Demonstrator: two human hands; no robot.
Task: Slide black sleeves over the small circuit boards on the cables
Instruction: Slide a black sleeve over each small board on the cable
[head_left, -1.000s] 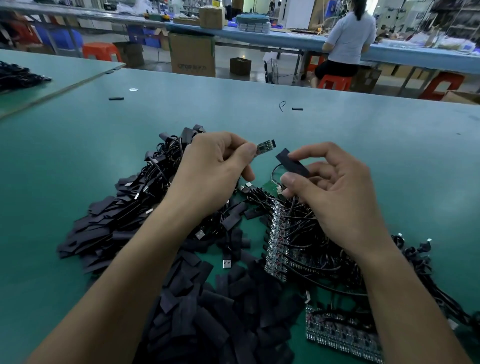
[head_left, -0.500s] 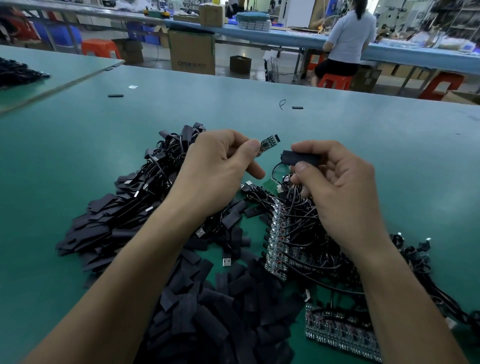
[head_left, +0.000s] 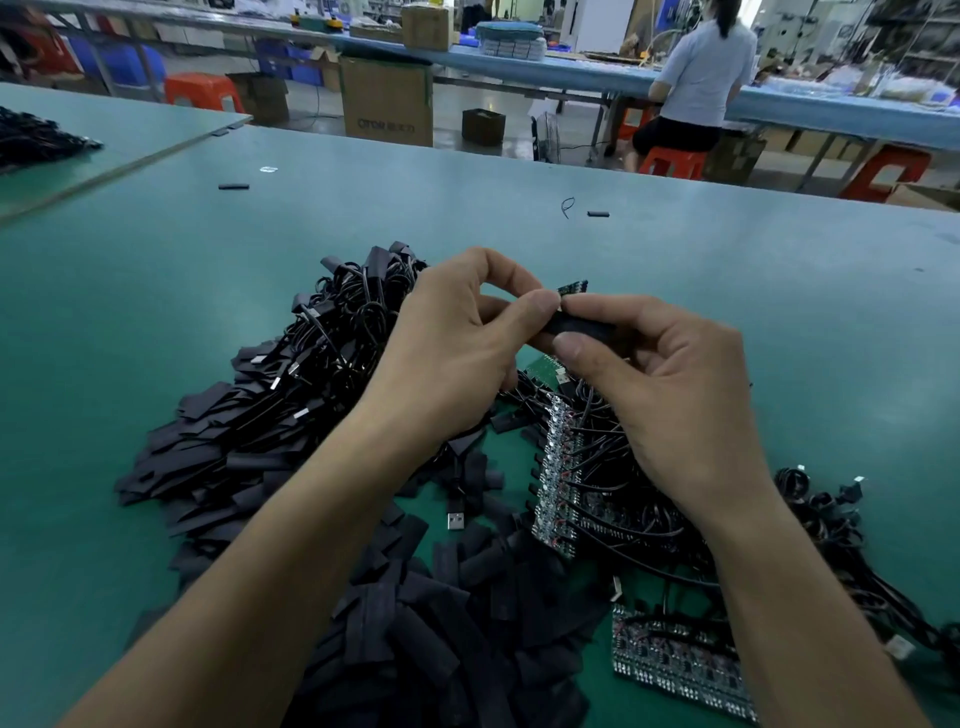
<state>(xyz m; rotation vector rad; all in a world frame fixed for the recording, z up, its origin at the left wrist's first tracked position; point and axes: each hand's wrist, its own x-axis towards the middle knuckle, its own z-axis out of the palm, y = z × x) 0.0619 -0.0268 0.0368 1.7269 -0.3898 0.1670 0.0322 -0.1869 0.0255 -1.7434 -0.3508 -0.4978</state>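
A: Closest to us, on the near side of the row of boards (head_left: 555, 467) standing mid-table, there's a thick drift of loose sleeves (head_left: 415, 649), flat and black, piled on the green table (head_left: 104, 322).

B: Right of that drift, and also nearer than the row, a second panel of boards (head_left: 675, 670) lies flat with black cables running off it. One silver USB plug (head_left: 455, 520) sits just left of the row's near end.

A: Now just above the row, the action! Left hand (head_left: 457, 353), thumb and forefinger clamped on the small circuit board (head_left: 574, 287), and only its far tip shows past the thumb.

B: Right hand (head_left: 670, 395) meets it, thumb and forefinger pinching the black sleeve (head_left: 582, 325), other fingers curled underneath. The sleeve's end touches the left thumb tip.

A: Is the board inside it?

B: Can't tell, the thumb hides the join.

A: Left of the row is a heap of cables (head_left: 322, 353), many with black-covered ends. Right of it, coiled cables (head_left: 831, 519) trail away.

B: Well beyond the row, a short black bit (head_left: 234, 186) lies on the table, and another black bit (head_left: 597, 213) well apart from it. Past the table's far edge there's a cardboard box (head_left: 387, 98), and a person (head_left: 696, 78) seated on a red stool (head_left: 672, 161), back to us.
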